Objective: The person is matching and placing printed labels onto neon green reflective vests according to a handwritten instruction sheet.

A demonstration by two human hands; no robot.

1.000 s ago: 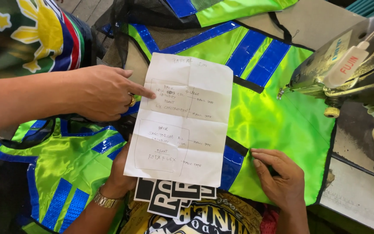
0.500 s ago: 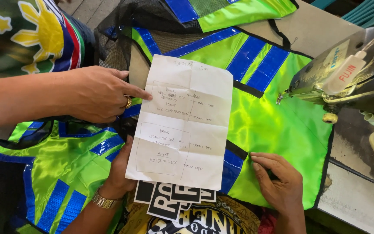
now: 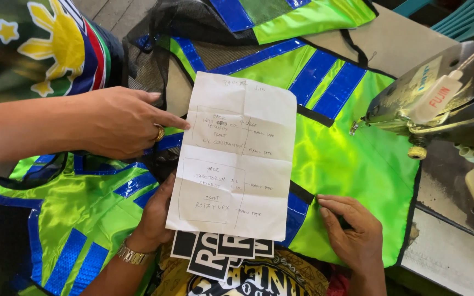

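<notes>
Showing a creased sheet of handwritten notes (image 3: 237, 159) held upright over a neon-green vest with blue reflective stripes (image 3: 352, 159); its long axis runs near to far, top edge away from the person. The left hand (image 3: 152, 216) pinches its lower left edge, fingers closed on the paper. The right hand (image 3: 352, 235) rests flat and empty on the vest hem. Another person's ringed hand (image 3: 122, 123) points at the upper note. A sewing machine (image 3: 440, 104) stands idle on the surface (image 3: 445, 263); stitching appears not yet begun.
</notes>
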